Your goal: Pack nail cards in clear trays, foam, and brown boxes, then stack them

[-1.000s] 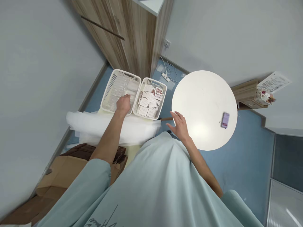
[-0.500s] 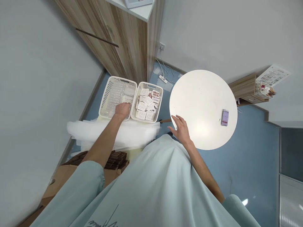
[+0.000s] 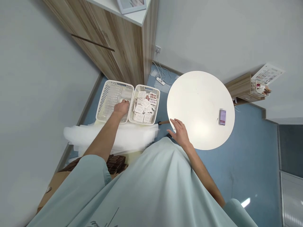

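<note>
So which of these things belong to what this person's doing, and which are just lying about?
Seemingly in use:
left basket, with the left hand inside
clear plastic pieces in it
round table, right hand at its edge

Probably just lying about:
right basket of white cards
purple item
power strip
white sheeting

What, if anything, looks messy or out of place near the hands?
I see no spill, but white cards lie jumbled at odd angles in the smaller basket, unlike the roughly lined-up clear plastic pieces in the larger basket, where the left hand is.
</note>
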Tool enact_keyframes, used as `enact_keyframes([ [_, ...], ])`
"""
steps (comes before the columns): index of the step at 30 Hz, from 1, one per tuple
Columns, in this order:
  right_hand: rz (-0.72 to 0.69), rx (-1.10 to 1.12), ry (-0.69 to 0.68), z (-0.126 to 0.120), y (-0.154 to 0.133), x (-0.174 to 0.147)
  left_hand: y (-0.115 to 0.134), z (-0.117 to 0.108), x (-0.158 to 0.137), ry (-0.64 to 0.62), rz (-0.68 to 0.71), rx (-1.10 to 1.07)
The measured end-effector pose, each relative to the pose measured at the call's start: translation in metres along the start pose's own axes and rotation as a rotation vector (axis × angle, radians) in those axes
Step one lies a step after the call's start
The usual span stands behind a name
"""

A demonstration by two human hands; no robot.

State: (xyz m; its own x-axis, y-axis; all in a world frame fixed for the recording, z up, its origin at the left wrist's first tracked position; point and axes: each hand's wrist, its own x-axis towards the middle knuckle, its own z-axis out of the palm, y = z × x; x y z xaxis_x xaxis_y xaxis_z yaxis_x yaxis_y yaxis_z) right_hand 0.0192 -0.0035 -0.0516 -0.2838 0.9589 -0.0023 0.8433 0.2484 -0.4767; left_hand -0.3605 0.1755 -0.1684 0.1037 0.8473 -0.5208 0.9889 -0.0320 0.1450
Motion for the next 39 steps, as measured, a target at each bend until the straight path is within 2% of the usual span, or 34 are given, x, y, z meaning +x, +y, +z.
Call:
enact_keyframes([
  [7,-0.003,-0.006,0.006,-0.003,0.001,-0.001,0.000,-0.007,-0.007,-0.020,-0.010,0.064],
  [14,-0.044,0.011,-0.016,-0.002,0.006,0.001,-0.006,-0.018,-0.027,0.033,-0.040,0.088],
  [16,-0.058,0.025,-0.017,-0.004,0.007,0.002,-0.006,-0.027,-0.038,0.099,-0.086,0.035],
  [19,-0.083,0.070,-0.013,-0.008,0.011,0.004,0.004,-0.045,-0.065,0.278,-0.147,-0.127],
  [21,-0.092,0.104,-0.011,-0.013,0.013,0.007,0.023,-0.056,-0.088,0.394,-0.161,-0.283],
  [24,-0.089,0.160,-0.001,-0.022,0.017,0.010,0.070,-0.066,-0.126,0.489,-0.130,-0.575],
  [27,-0.087,0.248,0.044,-0.036,0.019,0.009,0.128,-0.069,-0.159,0.422,-0.017,-0.941],
  [29,-0.087,0.340,0.107,-0.048,0.021,0.004,0.165,-0.069,-0.176,0.385,0.031,-1.108],
  [34,0.011,0.570,0.234,-0.078,0.033,-0.016,0.241,-0.063,-0.194,0.250,0.056,-1.248],
  [39,0.196,0.697,0.220,-0.094,0.060,-0.038,0.287,-0.054,-0.190,0.169,0.067,-1.231],
])
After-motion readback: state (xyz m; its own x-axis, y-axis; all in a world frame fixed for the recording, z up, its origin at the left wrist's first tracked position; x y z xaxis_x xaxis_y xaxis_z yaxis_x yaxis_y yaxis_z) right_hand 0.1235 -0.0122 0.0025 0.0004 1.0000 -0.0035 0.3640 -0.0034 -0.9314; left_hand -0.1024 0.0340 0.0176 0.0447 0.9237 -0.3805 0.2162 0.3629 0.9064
